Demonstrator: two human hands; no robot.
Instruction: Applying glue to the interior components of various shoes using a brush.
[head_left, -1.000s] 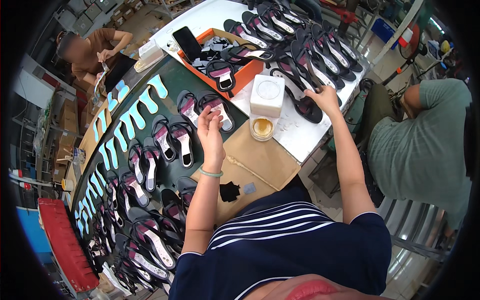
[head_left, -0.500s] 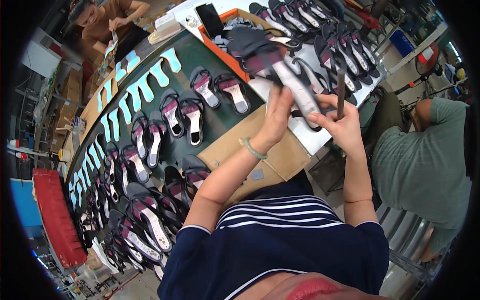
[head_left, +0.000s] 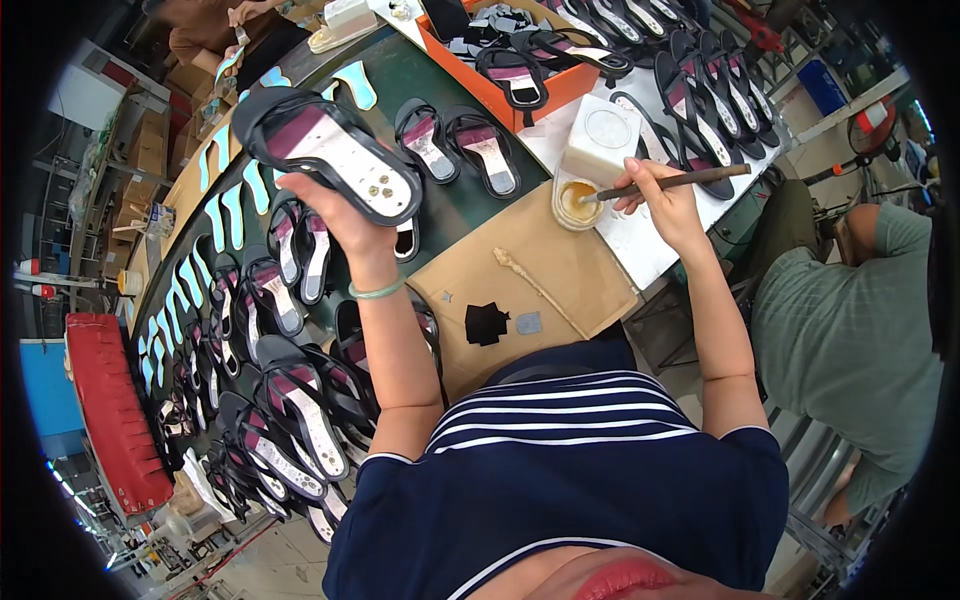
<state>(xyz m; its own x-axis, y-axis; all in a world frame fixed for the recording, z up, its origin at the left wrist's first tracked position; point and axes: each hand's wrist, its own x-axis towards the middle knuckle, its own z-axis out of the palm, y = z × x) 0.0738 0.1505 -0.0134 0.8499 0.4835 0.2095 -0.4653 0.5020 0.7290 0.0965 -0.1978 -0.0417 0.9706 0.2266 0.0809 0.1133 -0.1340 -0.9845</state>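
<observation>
My left hand (head_left: 345, 220) is closed on a black strappy sandal (head_left: 335, 150), holding it up over the green table with its white and purple insole showing. Between the fingers of my right hand (head_left: 655, 200) is a thin brown-handled brush (head_left: 695, 177). The brush tip dips into a small round pot (head_left: 563, 215) of yellowish, glue-like stuff. Right behind the pot stands a white lidded container (head_left: 602, 138). On the brown cardboard (head_left: 470, 262) before me lie a glue-crusted stick (head_left: 540, 288), a black patch (head_left: 486, 324) and a small grey patch (head_left: 528, 323).
Rows of sandals (head_left: 305, 420) crowd the left side, with pale blue strips (head_left: 230, 222) farther along. An orange box (head_left: 570, 90) of grey pieces stands at the back, beside more sandals (head_left: 705, 110). Another person's grey-green shirt (head_left: 850, 310) is close at the right.
The sandal has gone left in my left hand; my right hand has let go of it. The brush has swung from upright to slanting, its tip now in the pot.
</observation>
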